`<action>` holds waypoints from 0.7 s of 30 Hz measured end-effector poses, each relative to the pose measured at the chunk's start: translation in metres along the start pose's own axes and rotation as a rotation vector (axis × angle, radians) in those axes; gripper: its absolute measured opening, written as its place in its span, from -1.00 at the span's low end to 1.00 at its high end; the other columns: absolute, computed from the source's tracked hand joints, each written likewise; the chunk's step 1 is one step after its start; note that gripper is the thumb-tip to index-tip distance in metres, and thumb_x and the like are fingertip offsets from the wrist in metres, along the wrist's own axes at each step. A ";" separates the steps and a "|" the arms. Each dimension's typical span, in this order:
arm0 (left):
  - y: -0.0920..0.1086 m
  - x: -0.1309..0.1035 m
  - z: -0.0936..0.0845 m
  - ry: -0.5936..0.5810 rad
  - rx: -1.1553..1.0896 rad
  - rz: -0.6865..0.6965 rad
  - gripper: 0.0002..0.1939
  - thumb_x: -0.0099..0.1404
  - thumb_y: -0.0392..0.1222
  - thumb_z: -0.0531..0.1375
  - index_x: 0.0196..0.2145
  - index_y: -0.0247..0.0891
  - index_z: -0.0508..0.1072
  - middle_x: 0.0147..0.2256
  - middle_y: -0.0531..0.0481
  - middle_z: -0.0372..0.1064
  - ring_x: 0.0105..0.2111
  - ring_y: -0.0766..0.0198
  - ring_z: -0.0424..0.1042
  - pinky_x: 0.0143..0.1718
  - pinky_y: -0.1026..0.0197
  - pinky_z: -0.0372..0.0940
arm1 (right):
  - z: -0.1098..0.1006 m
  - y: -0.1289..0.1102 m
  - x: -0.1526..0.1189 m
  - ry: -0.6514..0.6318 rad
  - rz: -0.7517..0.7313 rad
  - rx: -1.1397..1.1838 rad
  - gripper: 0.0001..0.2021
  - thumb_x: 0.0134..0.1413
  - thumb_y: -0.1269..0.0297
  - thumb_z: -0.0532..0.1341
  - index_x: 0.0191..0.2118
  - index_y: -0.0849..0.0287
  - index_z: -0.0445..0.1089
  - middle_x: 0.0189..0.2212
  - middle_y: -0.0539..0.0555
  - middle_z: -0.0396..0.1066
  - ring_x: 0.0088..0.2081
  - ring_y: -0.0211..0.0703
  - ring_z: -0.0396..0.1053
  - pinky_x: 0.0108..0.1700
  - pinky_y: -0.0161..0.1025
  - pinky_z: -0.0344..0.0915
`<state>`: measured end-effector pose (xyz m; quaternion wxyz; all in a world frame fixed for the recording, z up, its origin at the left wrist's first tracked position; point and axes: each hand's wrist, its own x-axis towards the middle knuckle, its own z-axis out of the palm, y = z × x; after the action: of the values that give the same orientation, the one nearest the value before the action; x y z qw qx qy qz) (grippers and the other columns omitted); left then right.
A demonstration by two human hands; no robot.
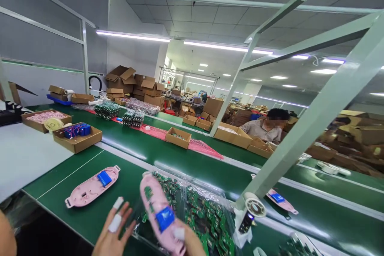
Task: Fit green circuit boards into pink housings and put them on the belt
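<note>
My right hand [192, 239], a white wrap on one finger, grips the lower end of a pink plastic housing shell [160, 204]. A blue battery pack [165, 219] sits in that shell, and a small green circuit board [148, 193] shows near its upper end. To its left, my left hand [115, 230] is open with fingers spread, apart from the shell; two of its fingers have white wraps. Another pink shell [81, 193] with a blue battery pack [104, 178] lies on the green bench top. Beneath the held shell are clear plastic bags of green circuit boards [207, 224].
A cardboard tray [90, 140] of blue battery packs stands back left, beside a box of pink parts [49, 116]. A small white fan [254, 206] stands by a slanting metal post [288, 148]. Across the bench, a co-worker [267, 126] sits behind boxes.
</note>
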<state>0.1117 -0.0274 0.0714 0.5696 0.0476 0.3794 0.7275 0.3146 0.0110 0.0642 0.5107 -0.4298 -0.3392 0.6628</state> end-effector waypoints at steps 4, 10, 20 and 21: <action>0.033 0.024 -0.023 0.216 -0.044 0.131 -0.88 0.19 -0.22 0.16 -0.26 -0.15 0.36 -0.15 -0.09 0.39 0.28 -0.20 0.06 0.26 -0.34 -0.04 | -0.024 -0.072 0.068 0.263 -0.106 0.137 -0.81 -0.03 0.28 0.33 -0.27 0.22 0.40 -0.48 -0.07 0.46 -0.56 -0.42 0.38 -0.49 -0.48 0.37; 0.052 0.061 -0.033 0.357 -0.093 0.058 -0.86 0.23 -0.39 -0.01 -0.34 -0.16 0.23 -0.27 -0.03 0.23 0.32 -0.11 -0.04 0.30 -0.22 -0.10 | -0.082 -0.134 0.167 0.603 -0.090 0.142 -0.81 0.25 0.25 0.18 -0.11 0.25 0.35 -0.26 0.01 0.42 -0.37 -0.31 0.41 -0.36 -0.30 0.43; 0.078 0.107 -0.026 0.445 -0.056 0.256 -0.82 0.05 -0.45 0.13 -0.46 -0.17 0.32 -0.25 -0.02 0.23 0.23 -0.08 0.09 0.26 -0.35 -0.06 | -0.125 -0.140 0.200 0.704 -0.145 -0.135 -0.73 0.24 0.21 0.19 -0.01 0.23 0.32 -0.12 0.09 0.40 -0.22 -0.18 0.43 -0.24 -0.17 0.46; 0.077 0.112 -0.027 0.442 -0.043 0.279 -0.82 0.07 -0.45 0.12 -0.45 -0.17 0.34 -0.24 -0.02 0.26 0.23 -0.06 0.10 0.27 -0.33 -0.07 | -0.125 -0.139 0.202 0.710 -0.208 -0.193 -0.72 0.23 0.20 0.20 -0.01 0.22 0.33 -0.11 0.09 0.40 -0.20 -0.17 0.43 -0.21 -0.13 0.45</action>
<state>-0.0015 0.0515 0.0585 0.3678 -0.0726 0.4688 0.7998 0.4606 0.2424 0.0931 0.6182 -0.6420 -0.2438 0.3824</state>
